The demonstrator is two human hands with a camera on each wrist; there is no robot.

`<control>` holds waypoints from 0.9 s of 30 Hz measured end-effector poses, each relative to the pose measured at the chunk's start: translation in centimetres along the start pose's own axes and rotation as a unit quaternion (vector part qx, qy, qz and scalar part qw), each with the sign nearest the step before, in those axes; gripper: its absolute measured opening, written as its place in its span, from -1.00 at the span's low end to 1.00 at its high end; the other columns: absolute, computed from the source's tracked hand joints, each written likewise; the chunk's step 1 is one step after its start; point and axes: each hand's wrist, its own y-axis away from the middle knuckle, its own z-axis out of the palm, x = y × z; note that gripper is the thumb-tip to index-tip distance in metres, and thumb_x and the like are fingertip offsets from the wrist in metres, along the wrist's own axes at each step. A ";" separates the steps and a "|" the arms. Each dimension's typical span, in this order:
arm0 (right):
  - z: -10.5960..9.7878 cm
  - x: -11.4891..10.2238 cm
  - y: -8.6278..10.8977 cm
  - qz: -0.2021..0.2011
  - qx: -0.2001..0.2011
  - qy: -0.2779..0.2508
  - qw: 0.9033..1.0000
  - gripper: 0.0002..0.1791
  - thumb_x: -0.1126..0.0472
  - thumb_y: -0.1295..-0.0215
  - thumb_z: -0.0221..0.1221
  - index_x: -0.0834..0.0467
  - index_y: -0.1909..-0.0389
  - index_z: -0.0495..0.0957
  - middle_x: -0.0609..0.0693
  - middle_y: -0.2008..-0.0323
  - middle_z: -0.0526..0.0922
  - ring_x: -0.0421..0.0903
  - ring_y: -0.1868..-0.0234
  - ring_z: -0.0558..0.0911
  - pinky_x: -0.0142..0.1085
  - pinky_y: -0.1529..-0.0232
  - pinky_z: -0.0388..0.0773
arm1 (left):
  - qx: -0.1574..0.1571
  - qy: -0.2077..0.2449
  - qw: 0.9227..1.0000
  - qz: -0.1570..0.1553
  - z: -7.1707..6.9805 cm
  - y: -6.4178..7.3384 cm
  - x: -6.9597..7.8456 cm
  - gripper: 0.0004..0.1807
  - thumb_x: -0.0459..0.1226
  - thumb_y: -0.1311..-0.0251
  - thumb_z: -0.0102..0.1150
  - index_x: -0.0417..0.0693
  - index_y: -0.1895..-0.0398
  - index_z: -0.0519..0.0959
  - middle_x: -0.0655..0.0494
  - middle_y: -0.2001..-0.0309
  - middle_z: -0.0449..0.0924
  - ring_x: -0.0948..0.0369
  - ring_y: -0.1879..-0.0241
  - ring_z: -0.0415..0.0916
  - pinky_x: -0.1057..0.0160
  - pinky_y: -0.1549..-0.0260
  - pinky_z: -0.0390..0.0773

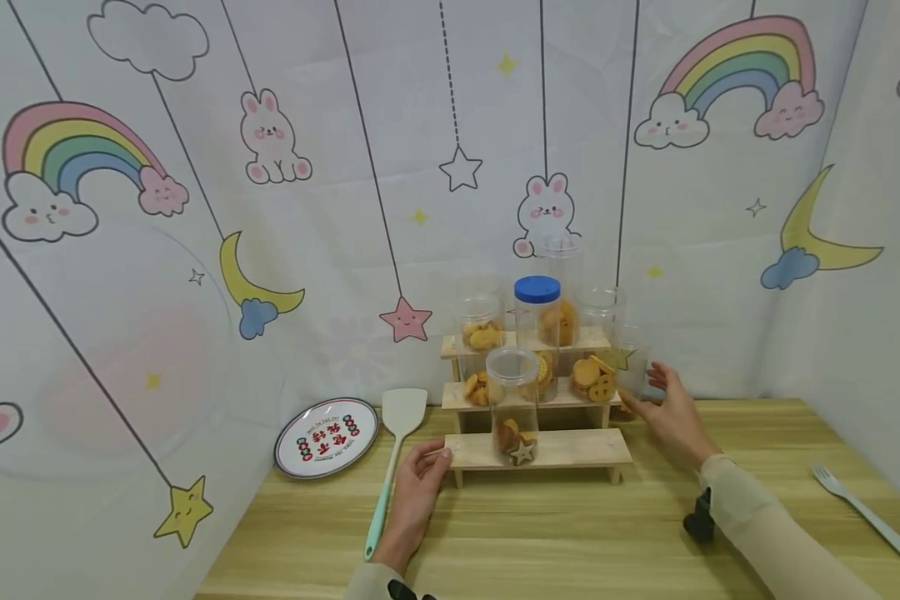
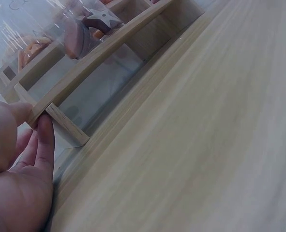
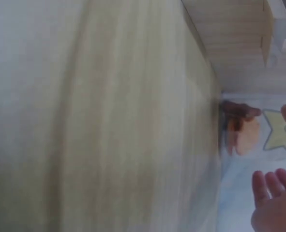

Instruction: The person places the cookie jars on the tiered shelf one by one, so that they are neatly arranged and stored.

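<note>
A three-step wooden display stand (image 1: 570, 450) carries several clear jars of cookies. My left hand (image 1: 417, 496) pinches the left end of its lowest board, thumb on top and fingers below in the left wrist view. On that board stands a clear jar (image 1: 513, 392) with a star-shaped cookie. A jar with a blue lid (image 1: 537, 289) is behind it. My right hand (image 1: 675, 421) is beside a clear jar (image 1: 633, 354) with a few cookies at the stand's right. Its thumb and fingers are apart, with a gap from the jar in the right wrist view.
Left of the stand lie a spatula (image 1: 403, 412) with a mint handle and a white plate (image 1: 326, 439) with red print. A pale fork (image 1: 870, 517) lies at the table's right. A cartoon-printed cloth (image 1: 360, 208) hangs behind the wooden table (image 1: 540, 542).
</note>
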 end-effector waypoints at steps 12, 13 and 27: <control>0.8 -0.1 -0.8 -0.012 0.020 0.041 0.999 -0.04 0.20 -0.53 0.31 0.42 -0.67 -0.06 0.57 -0.48 0.33 0.54 -0.45 0.38 0.40 -0.43 0.42 | -0.004 -0.003 1.000 -0.005 0.2 0.4 -0.1 -0.53 -0.23 -0.57 0.27 -0.34 -0.36 0.49 -0.29 -0.22 0.66 0.29 -0.02 0.65 0.36 -0.10 0.70; 0.9 -0.1 -0.8 -0.012 0.026 0.045 0.999 -0.04 0.19 -0.52 0.32 0.43 -0.67 -0.05 0.58 -0.46 0.34 0.54 -0.43 0.40 0.40 -0.42 0.44 | -0.004 -0.004 1.000 -0.005 0.2 0.4 -0.1 -0.53 -0.23 -0.57 0.27 -0.34 -0.36 0.49 -0.28 -0.22 0.66 0.29 -0.02 0.65 0.36 -0.10 0.70; -0.5 -0.4 1.9 0.007 0.074 0.033 0.997 0.09 -0.23 -0.40 0.42 0.41 -0.61 0.17 0.49 -0.36 0.41 0.39 -0.36 0.42 0.23 -0.26 0.48 | 0.000 0.001 1.000 -0.001 0.0 0.0 -0.1 -0.53 -0.24 -0.55 0.29 -0.34 -0.35 0.50 -0.28 -0.20 0.68 0.32 -0.01 0.65 0.41 -0.06 0.69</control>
